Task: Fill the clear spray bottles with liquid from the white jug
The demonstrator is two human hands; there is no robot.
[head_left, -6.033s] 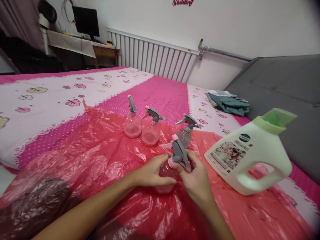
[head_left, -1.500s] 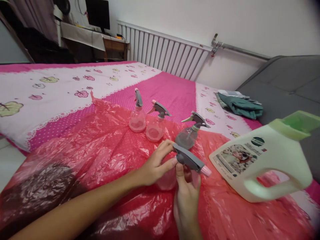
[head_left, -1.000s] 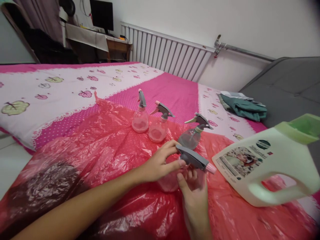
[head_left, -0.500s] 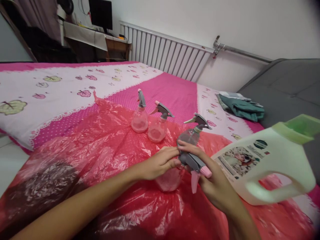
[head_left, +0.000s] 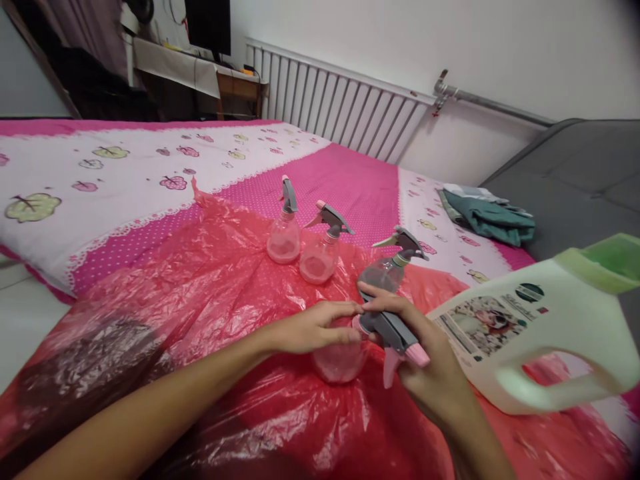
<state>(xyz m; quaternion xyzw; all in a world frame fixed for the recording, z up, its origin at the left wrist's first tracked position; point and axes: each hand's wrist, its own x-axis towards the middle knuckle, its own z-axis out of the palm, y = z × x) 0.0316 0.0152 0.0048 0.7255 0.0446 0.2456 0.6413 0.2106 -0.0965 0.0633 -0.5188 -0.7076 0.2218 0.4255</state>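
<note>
My left hand [head_left: 313, 328] grips the neck of a small clear pink spray bottle [head_left: 340, 360] that stands on a red plastic sheet [head_left: 210, 300]. My right hand [head_left: 425, 363] is wrapped round the bottle's grey trigger head [head_left: 387, 330], whose pink nozzle and lever point to the right. Three more small spray bottles stand behind: two pink ones [head_left: 284, 233] [head_left: 320, 253] and a greyish one [head_left: 387, 270].
A large white detergent jug [head_left: 540, 327] with a green cap lies on its side at the right. The sheet covers a pink bedspread [head_left: 115, 180]. Folded green clothes [head_left: 487, 217] lie by a grey headboard [head_left: 585, 180]. A radiator [head_left: 340, 110] lines the far wall.
Over the last second my right hand came from under the trigger head to grip it from the right side. The head has turned, its lever now hanging downward.
</note>
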